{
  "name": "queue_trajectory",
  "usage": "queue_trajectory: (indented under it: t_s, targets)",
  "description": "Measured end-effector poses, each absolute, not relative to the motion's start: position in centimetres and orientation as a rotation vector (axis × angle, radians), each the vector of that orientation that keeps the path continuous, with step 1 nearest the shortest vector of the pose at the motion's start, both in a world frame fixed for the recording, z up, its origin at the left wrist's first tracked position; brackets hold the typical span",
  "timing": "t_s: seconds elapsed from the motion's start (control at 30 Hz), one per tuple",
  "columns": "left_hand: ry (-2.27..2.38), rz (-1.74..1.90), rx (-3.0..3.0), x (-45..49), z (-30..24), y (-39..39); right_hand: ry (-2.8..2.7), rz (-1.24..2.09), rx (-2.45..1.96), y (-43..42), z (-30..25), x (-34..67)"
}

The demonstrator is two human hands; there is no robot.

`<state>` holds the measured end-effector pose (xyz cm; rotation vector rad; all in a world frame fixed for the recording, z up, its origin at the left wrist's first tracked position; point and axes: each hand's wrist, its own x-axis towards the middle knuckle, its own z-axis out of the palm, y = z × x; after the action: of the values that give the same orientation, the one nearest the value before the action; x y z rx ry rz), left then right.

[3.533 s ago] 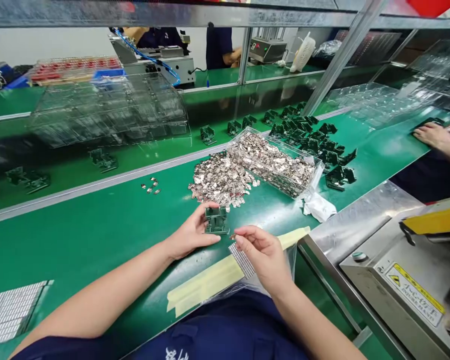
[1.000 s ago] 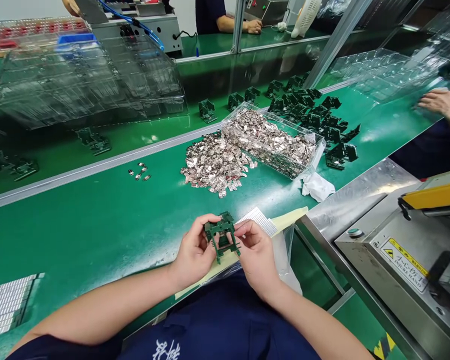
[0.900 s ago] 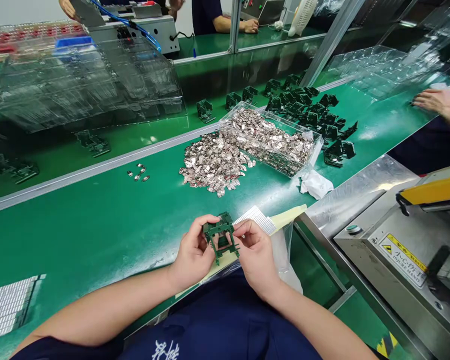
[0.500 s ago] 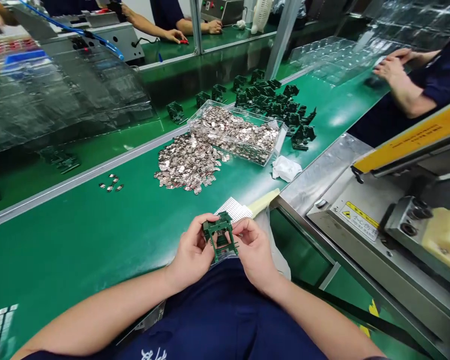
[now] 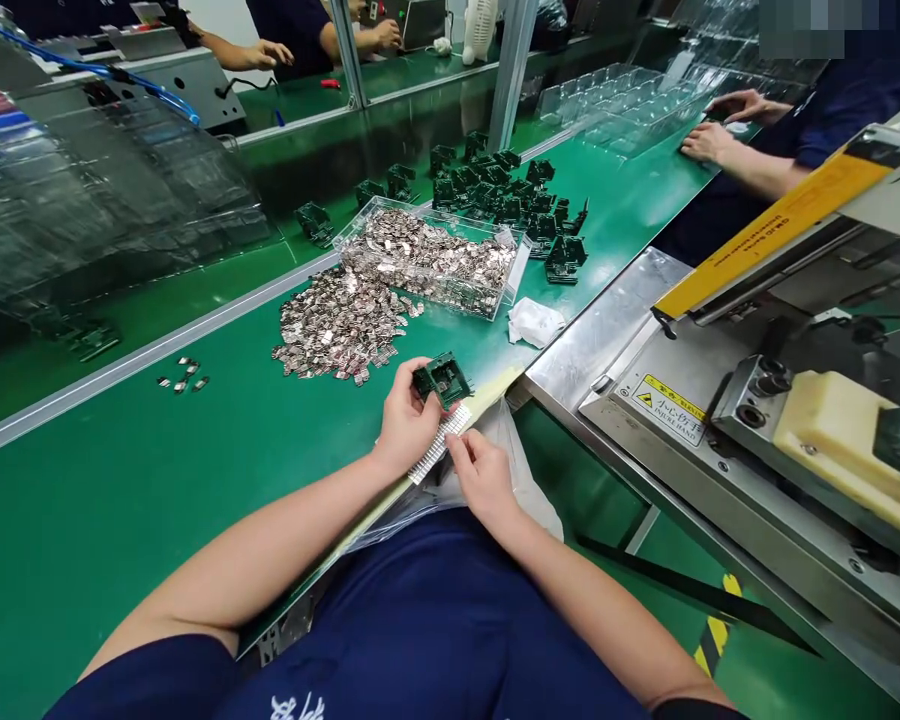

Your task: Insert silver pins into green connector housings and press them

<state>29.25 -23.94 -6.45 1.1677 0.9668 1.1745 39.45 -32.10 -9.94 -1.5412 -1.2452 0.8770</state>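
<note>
My left hand [image 5: 407, 422] is closed around a dark green plastic frame [image 5: 445, 380], held up over the table's front edge with its open middle showing. Just beneath it lies a white sheet of small printed labels [image 5: 433, 456] on a pale yellow strip. My right hand [image 5: 487, 478] is apart from the frame, thumb and forefinger pinched together at the right edge of that sheet. Whatever is between those fingertips is too small to make out. Beyond the hands lies a heap of small silvery metal pieces [image 5: 337, 325].
A clear plastic box [image 5: 457, 292] of similar metal pieces stands behind the heap. Several green frames [image 5: 495, 190] cluster further back. A crumpled white wad [image 5: 535, 322] sits near the metal machine [image 5: 645, 400] on the right. A co-worker's hands [image 5: 712, 140] work at the far right.
My right hand has let go of the green frame and moved down to the label sheet. My left hand has carried the frame up and forward. The view has shifted right.
</note>
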Motion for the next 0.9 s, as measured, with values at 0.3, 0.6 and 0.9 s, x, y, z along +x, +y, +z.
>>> queue_trajectory:
  t_s: [0.3,0.6,0.9]
  targets:
    - [1.009,1.172,1.264,28.9,-7.1,-24.0,-1.435,0.716,-1.525,-31.7,-10.3,39.9]
    - [0.988,1.157,1.24,29.0,-6.7,-24.0,-1.586,0.732,-1.532,-32.3,-9.2,40.0]
    - [0.975,1.151,1.228,28.8,-6.8,-24.0,-1.671,0.739,-1.559,-32.3,-8.7,40.8]
